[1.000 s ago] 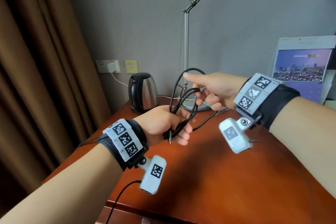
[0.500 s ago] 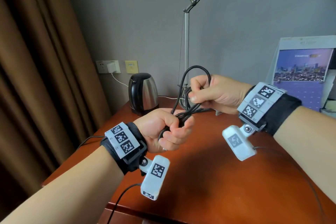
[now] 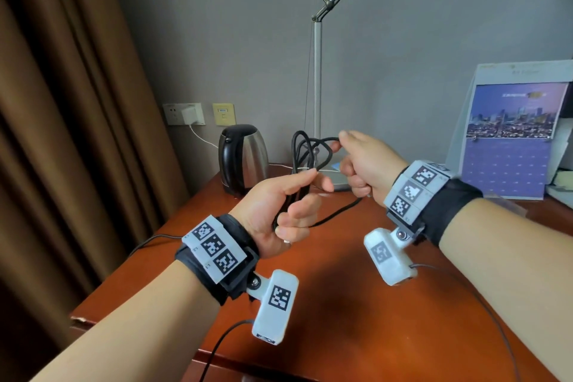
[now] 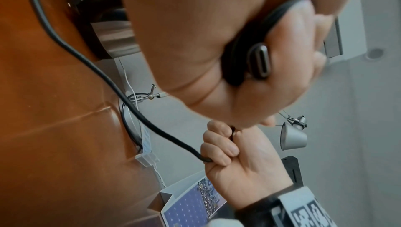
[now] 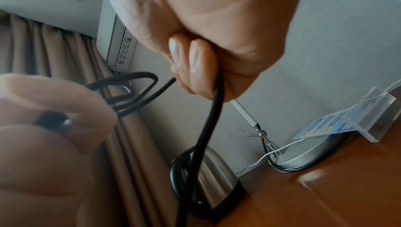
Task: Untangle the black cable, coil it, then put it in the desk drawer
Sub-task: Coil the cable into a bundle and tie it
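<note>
Centrally in the head view, the left hand (image 3: 280, 214) grips bundled loops of the black cable (image 3: 305, 152), a metal plug (image 4: 261, 62) protruding from the fist. The right hand (image 3: 366, 164) pinches a strand above the wooden desk (image 3: 356, 304).

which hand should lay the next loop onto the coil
Right. The right hand pinches the free run of the black cable and can swing it over. The left hand grips the gathered loops with the connector, so it should just anchor them.
</note>
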Demonstrator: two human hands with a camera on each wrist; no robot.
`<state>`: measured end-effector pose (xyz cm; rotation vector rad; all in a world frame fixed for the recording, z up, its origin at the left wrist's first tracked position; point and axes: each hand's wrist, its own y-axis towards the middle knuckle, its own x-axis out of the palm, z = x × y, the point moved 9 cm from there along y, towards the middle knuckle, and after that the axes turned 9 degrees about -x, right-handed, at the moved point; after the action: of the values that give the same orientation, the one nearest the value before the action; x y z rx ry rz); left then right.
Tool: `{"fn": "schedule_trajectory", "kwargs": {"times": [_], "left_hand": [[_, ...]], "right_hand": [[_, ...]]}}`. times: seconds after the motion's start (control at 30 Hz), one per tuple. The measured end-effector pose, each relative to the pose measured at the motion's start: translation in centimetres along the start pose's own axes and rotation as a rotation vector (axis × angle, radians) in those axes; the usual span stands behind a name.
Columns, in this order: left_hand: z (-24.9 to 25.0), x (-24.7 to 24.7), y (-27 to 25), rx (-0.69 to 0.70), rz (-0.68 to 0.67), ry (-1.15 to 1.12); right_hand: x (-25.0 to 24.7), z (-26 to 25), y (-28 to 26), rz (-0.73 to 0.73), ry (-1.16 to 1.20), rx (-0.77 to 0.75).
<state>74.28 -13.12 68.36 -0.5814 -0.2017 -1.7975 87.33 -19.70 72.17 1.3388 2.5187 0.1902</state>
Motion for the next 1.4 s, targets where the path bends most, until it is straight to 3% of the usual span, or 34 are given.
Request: {"fn": "schedule_trajectory", "kwargs": {"times": [0.23, 0.37, 0.53, 0.7, 0.8, 0.93, 1.03, 1.17, 1.23, 1.4], "left_hand": [[0.8, -0.4, -0.1, 0.045, 0.048, 0.056], [0.9, -1.9, 0.2, 0.024, 0.223, 0.135], [0.9, -2.7, 0.4, 0.026, 0.409, 0.153], [1.4, -2.3, 0.9, 0.047, 0.389, 0.163], [1.5, -2.0, 0.6, 0.051, 0.387, 0.225], [1.8, -2.2, 0.4, 0.102, 0.459, 0.263], [2.1, -2.6, 0.3, 0.145, 0.502, 0.217], [3.8, -2.5, -0.5, 0.245, 0.513, 0.16], [5.5, -2.2, -1.1, 0.321, 0.53, 0.144], [10.7, -2.7, -3.8, 0.528, 0.669, 0.121]], "right_hand": [[1.2, 0.0, -1.6, -0.163, -0.17, 0.066], [1.9, -1.8, -2.5, -0.221, -0.206, 0.036], [2.8, -2.8, -2.9, -0.284, -0.566, -0.016], [5.0, -4.0, -4.2, -0.372, -1.022, -0.192], [5.2, -3.9, -4.2, -0.383, -1.075, -0.205], [5.4, -3.2, -4.7, -0.45, -1.119, -0.107], [5.4, -2.3, -5.2, -0.482, -0.992, -0.016], [5.3, -3.0, -4.2, -0.325, -0.59, -0.195], [5.0, -2.7, -3.5, -0.225, -0.331, -0.208], [6.8, -1.0, -4.3, -0.362, -0.115, -0.218]]}}
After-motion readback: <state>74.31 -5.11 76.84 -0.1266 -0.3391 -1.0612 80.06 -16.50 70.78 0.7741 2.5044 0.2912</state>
